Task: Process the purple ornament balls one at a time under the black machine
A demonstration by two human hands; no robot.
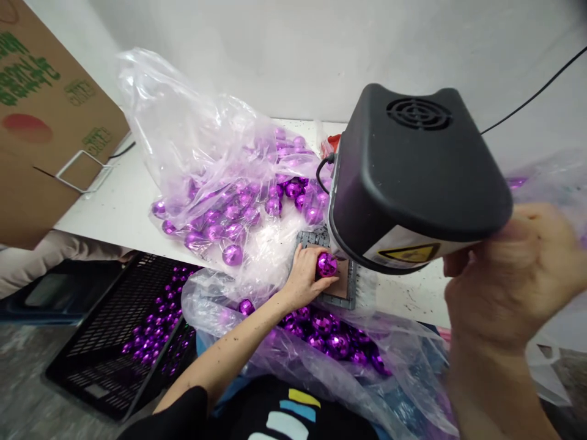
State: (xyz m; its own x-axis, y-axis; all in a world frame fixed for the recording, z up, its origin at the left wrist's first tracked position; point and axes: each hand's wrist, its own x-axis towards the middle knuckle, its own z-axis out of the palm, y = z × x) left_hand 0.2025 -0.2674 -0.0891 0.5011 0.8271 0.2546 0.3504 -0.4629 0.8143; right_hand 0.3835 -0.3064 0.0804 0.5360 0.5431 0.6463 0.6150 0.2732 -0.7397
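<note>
My left hand [306, 276] is closed around a shiny purple disco-ball ornament [327, 264], holding it between thumb and fingers. The ball is just above a small dark-framed base [351, 287] with a brown pad, under the edge of a black machine housing [413, 177]. This housing has a round vent on top and a yellow warning label in front. My right hand [509, 281], somewhat blurred, is raised beside the housing's right side with its fingers curled. Whatever those fingers grip is hidden. More purple balls [338, 345] lie in a clear plastic bag across my lap.
A large clear bag [183, 134] of purple balls spreads over the white table [114, 205]. On the left stands a cardboard box [41, 134]. Below, a black crate [92, 379] holds small purple balls, near another person's leg [50, 256]. A black cable [534, 91] crosses the wall.
</note>
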